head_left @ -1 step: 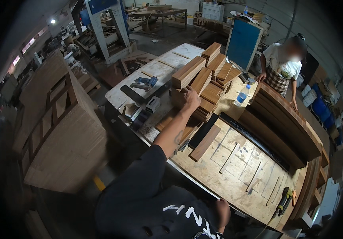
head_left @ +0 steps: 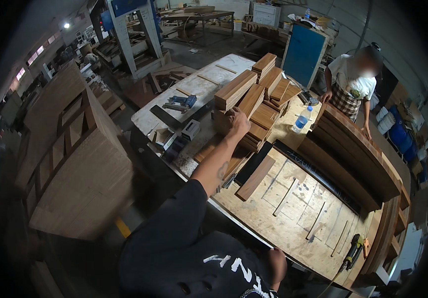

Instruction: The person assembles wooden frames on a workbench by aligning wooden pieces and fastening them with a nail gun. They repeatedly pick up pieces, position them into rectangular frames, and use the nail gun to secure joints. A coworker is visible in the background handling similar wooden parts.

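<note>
Your left hand (head_left: 237, 121) is stretched out across the bench (head_left: 293, 223), its fingers curled down over the top edge of a wooden board (head_left: 222, 120) at the near side of the stack of wooden boards (head_left: 256, 107); it looks closed on that board, though the grip itself is partly hidden. Your right hand (head_left: 277, 261) sits low near the bench's near edge, mostly behind your dark shirt, so you cannot tell how open it is or whether it has anything. A single loose plank (head_left: 255, 178) lies flat on the bench just beside the stack, next to a black strip (head_left: 253, 163). A water bottle (head_left: 301, 120) stands past the stack. Another person (head_left: 353, 82) stands at the far side with both hands on a tall pile of long boards (head_left: 353, 159). A yellow power drill (head_left: 353, 248) lies at the bench's right end.
</note>
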The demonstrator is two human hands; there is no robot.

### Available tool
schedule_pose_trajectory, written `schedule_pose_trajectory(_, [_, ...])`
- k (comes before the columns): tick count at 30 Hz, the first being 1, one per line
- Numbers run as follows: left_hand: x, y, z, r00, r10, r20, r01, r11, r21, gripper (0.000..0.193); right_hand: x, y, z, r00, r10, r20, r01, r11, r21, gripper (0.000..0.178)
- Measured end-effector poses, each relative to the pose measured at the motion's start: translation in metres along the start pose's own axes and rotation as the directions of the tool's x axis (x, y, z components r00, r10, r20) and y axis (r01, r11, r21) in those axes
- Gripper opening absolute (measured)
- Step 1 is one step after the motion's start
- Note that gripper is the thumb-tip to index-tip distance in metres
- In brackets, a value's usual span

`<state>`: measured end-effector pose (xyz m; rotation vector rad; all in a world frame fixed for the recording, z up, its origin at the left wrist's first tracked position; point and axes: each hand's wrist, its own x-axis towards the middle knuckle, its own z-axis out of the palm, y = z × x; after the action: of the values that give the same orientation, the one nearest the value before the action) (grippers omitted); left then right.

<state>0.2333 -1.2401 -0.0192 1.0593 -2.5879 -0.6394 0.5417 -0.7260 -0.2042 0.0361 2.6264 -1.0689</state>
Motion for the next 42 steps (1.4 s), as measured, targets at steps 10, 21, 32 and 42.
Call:
schedule_pose_trajectory(10, [-0.186,-0.021,-0.034,0.793,0.13,0.595,0.443,0.548,-0.71,0.079,0.002,-0.035,-0.012,0.964,0.263,0.048,-0.215,0.658,0.722,0.034])
schedule_pose_trajectory(21, [-0.376,-0.059,0.037,0.174,0.382,0.907,0.575,0.709,-0.409,0.043,0.044,-0.108,-0.02,0.968,0.162,0.193,-0.25,0.506,0.826,0.094])
schedule_pose_trajectory(32, [-0.361,-0.062,0.026,0.308,0.402,0.862,0.751,0.454,-0.48,0.041,0.093,-0.128,-0.006,0.977,0.212,0.039,-0.173,0.66,0.732,0.062])
schedule_pose_trajectory(42, [-0.337,-0.111,0.026,0.443,0.215,0.87,0.715,0.501,-0.488,0.052,0.175,-0.09,0.011,0.992,-0.001,-0.125,-0.033,0.964,-0.265,0.072])
